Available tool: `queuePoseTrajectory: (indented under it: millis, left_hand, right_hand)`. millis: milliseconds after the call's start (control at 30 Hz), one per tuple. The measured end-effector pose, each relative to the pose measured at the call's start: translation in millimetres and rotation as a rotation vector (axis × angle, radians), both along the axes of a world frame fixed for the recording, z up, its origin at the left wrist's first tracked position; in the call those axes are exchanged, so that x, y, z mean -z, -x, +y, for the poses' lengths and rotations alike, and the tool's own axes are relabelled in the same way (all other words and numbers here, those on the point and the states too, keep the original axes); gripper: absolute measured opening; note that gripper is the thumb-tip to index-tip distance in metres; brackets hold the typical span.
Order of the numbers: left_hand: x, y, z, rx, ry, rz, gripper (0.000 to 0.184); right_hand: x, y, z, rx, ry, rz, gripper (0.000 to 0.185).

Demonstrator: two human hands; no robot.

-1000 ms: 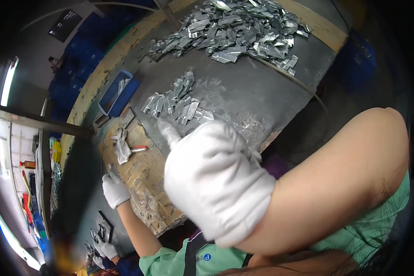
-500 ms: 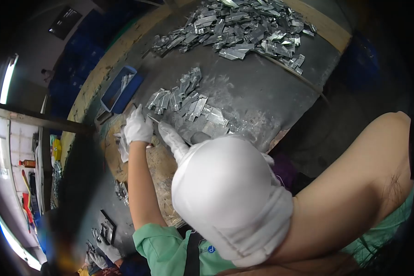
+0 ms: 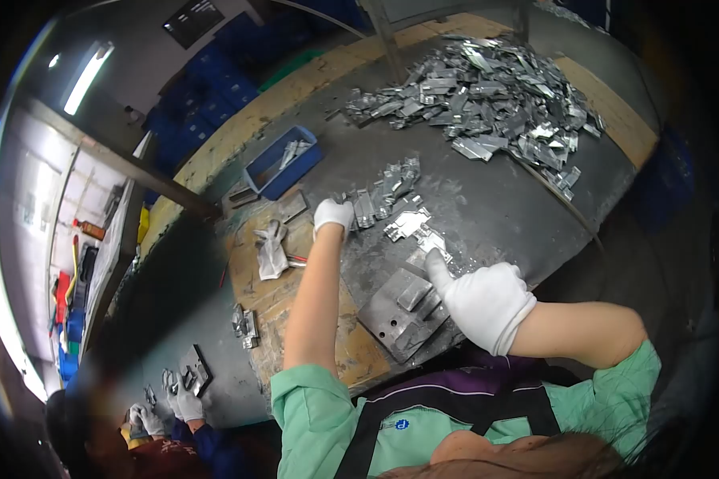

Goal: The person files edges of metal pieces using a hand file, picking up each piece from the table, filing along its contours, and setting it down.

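My left hand (image 3: 333, 217), in a white glove, is closed at the near end of a loose row of silvery metal parts (image 3: 391, 188); what its fingers hold is too small to make out. My right hand (image 3: 487, 305), also gloved, stretches its index finger onto a shiny metal part (image 3: 432, 242), with the other fingers curled loosely. Between the hands and nearer my body lies a dark metal block fixture (image 3: 393, 307) with two holes and a raised piece.
A large heap of metal parts (image 3: 495, 96) covers the table's far side. A blue bin (image 3: 291, 177) holds small parts. An empty glove (image 3: 272, 254) and red-handled tool (image 3: 297, 260) lie on brown board (image 3: 295, 295). A co-worker's gloved hands (image 3: 186, 401) are at lower left.
My right hand has drawn back from close to the camera to the right, exposing the fixture. My left hand went forward from the board, then right to the parts. The view has shifted.
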State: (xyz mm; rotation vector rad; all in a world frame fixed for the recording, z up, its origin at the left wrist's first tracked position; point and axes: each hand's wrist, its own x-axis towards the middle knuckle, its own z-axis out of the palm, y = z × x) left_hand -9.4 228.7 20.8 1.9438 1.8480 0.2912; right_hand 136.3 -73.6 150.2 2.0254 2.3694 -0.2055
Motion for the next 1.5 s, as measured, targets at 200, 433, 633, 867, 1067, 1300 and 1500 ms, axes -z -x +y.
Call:
queuePoseTrajectory:
  millis: [200,433,633,867,1067,1300,1500]
  left_hand:
    - [5.5,-11.2,-140.1,0.482,-0.120,-0.644,0.014]
    - [-37.0,-1.8,-212.2,0.060,0.690,-1.505,0.021]
    - [-33.2,1.5,-220.8,0.309,0.565,-1.387,0.028]
    - [-30.0,-4.3,-214.3,0.356,-0.174,-0.789,0.016]
    - [-18.9,-13.1,-214.3,0.395,-0.246,-0.378,0.018]
    - [-14.7,-12.4,-233.5,0.428,-0.258,-0.320,0.026]
    - [15.9,-8.9,-231.4,0.585,-0.420,-0.381,0.024]
  right_hand:
    - [69.4,18.0,22.4,0.181,-0.263,0.344,0.079]
    - [97.6,17.1,2.2,0.044,-0.659,0.621,0.058]
    - [96.7,4.4,-12.3,0.489,0.044,1.946,0.026]
    - [97.8,-21.4,-38.5,0.758,0.242,1.450,0.047]
    - [104.2,-26.2,-48.9,0.645,0.218,0.877,0.048]
    - [95.8,-26.9,-47.9,0.377,-0.154,0.503,0.049]
    - [44.5,5.4,-60.3,0.013,-0.193,0.021,0.059]
